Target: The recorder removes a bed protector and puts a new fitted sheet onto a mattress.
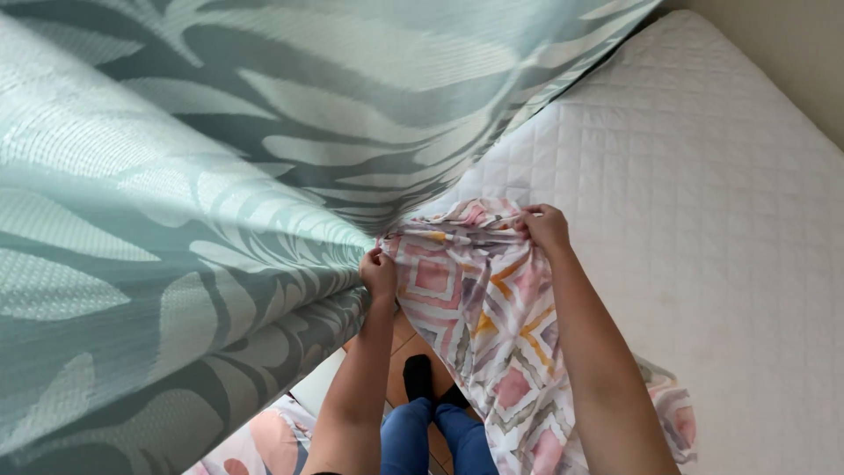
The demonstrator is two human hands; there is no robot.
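A patterned sheet with pink, orange and grey squares hangs between my arms over the mattress edge. My left hand is closed on the sheet's upper left edge, right against the green curtain. The upper right edge, bunched on the mattress, is pinched in my right hand. The fabric drapes down past my right forearm toward the floor.
A large teal curtain with a pale leaf pattern fills the left and top. A white quilted mattress lies at the right, against a beige wall. Below are my legs in jeans with black socks on an orange tile floor, beside a pink patterned cloth.
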